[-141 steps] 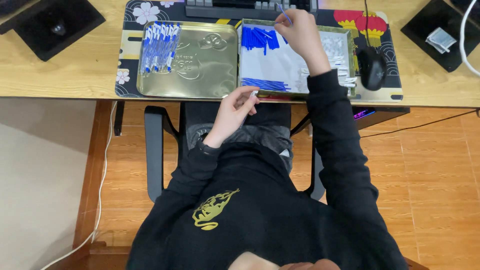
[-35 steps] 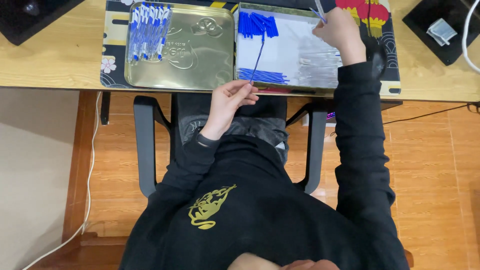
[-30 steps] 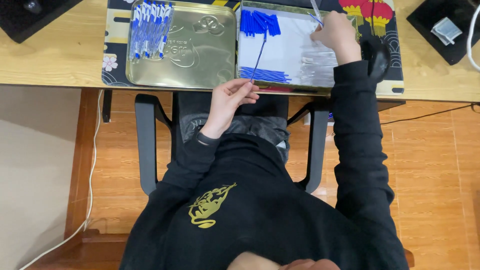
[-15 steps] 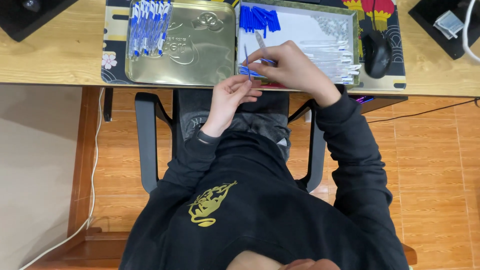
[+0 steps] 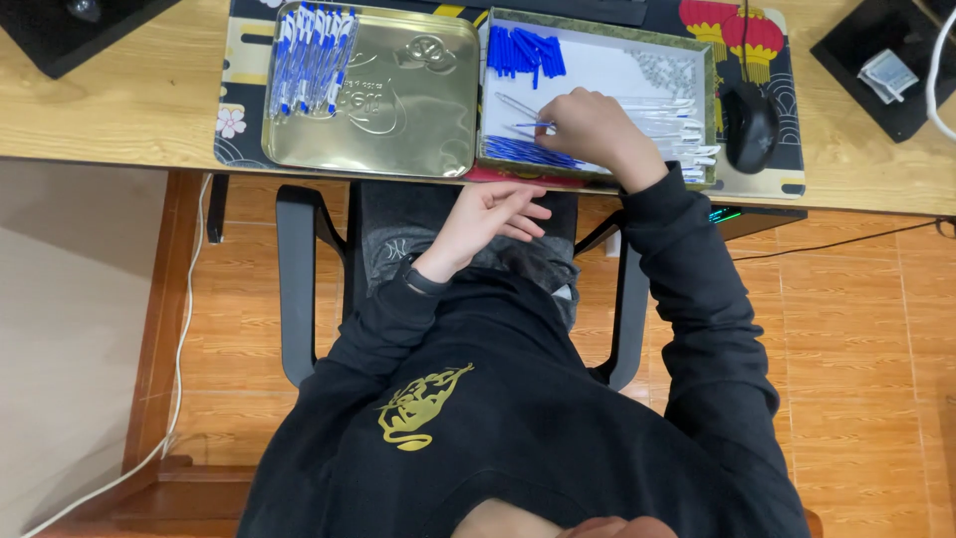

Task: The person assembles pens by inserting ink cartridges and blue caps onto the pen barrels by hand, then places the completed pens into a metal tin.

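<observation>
My right hand (image 5: pixel 597 130) reaches into a white, green-rimmed box (image 5: pixel 597 22) and pinches a thin pen part with a blue end (image 5: pixel 531 125). In the box lie blue caps (image 5: pixel 523 50), a row of blue refills (image 5: pixel 528 154), clear barrels (image 5: pixel 677 125) and small grey pieces (image 5: pixel 677 70). My left hand (image 5: pixel 493 214) hovers below the desk edge over my lap, palm up, fingers apart, with nothing that I can see in it. A gold tin tray (image 5: pixel 388 110) to the left holds several finished blue pens (image 5: pixel 309 60).
Both containers rest on a patterned desk mat (image 5: pixel 239 120) on a wooden desk (image 5: pixel 110 100). A black mouse (image 5: pixel 752 125) sits right of the box. Black objects occupy the far corners (image 5: pixel 886 60). Chair arms (image 5: pixel 294 279) flank my lap below the desk edge.
My right hand went from the box's far right corner to my left hand at the desk edge, then back into the box's near left. My left hand's fingers have spread.
</observation>
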